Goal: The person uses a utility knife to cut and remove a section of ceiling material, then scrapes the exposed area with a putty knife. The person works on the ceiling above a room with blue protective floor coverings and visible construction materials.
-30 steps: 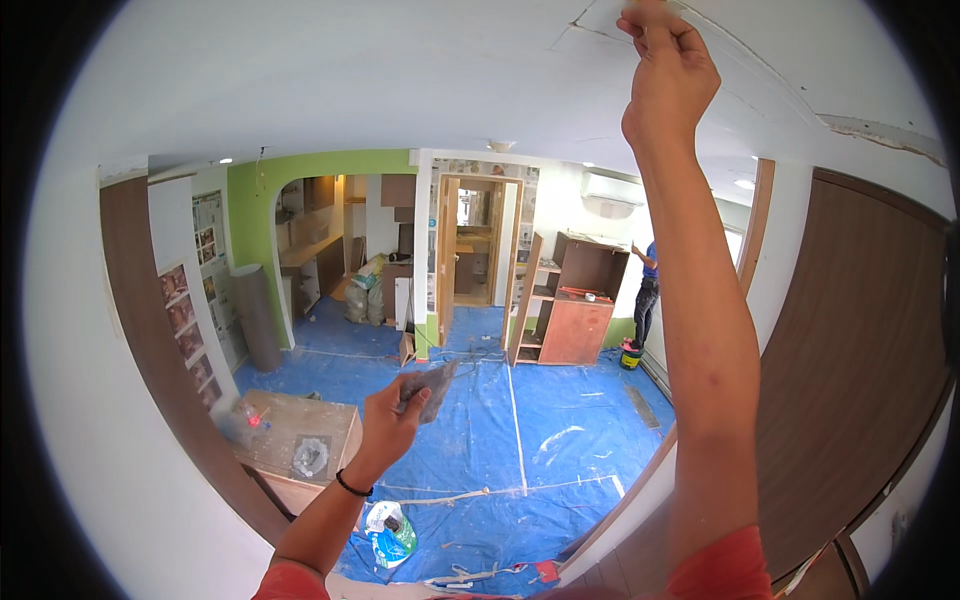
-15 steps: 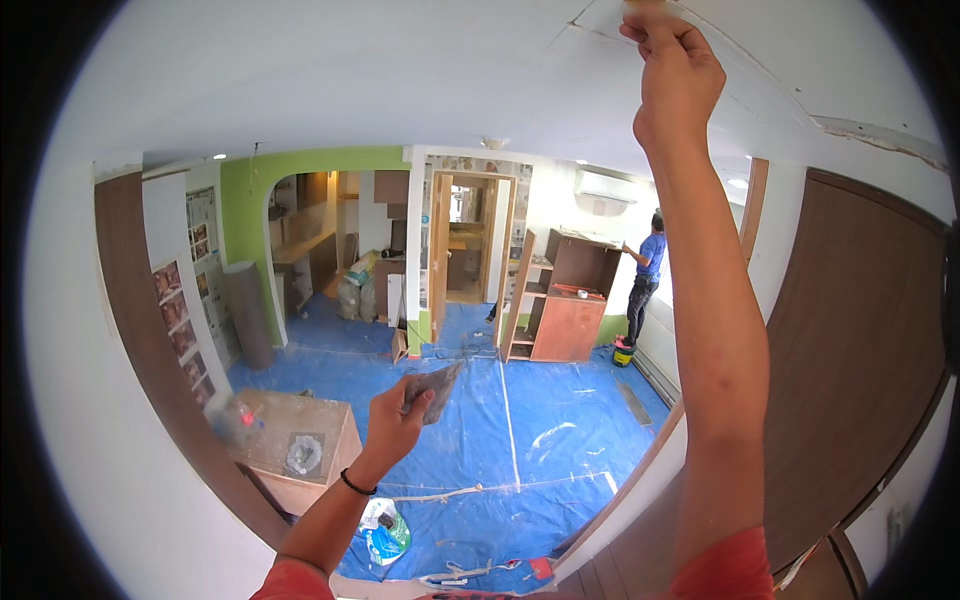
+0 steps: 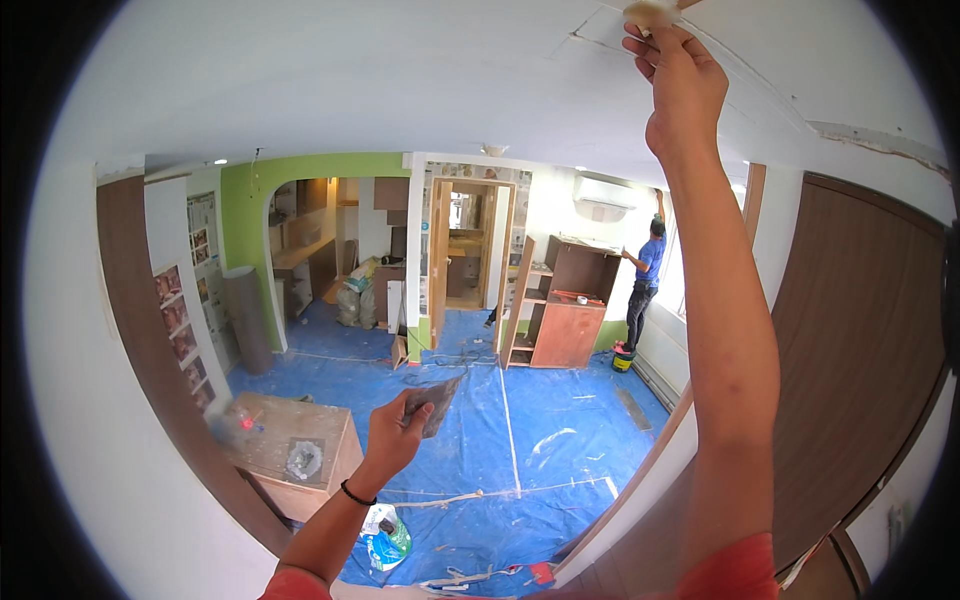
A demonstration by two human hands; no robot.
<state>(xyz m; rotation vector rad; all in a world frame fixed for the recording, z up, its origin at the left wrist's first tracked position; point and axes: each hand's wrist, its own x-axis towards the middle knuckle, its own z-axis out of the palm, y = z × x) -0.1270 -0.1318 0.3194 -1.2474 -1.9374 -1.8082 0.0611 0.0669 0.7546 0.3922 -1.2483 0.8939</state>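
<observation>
Low in front of me, my left hand is closed around a grey, putty-smeared scraper blade, its pointed corner facing up and right. My right hand is raised overhead at the white ceiling. Its fingers pinch a tan scraper, blurred and close to the top edge, so its full shape cannot be made out. Near that hand, thin lines and a cracked seam run across the ceiling.
Blue sheeting covers the floor below. A wooden box stands at left, beside an open bag. Farther back are a brown cabinet and a person in blue standing on a bucket. A dark wooden door is at right.
My right hand has moved slightly right and down, bringing more of the tan scraper into view. The left hand stays nearly in place. The person in blue now has an arm raised.
</observation>
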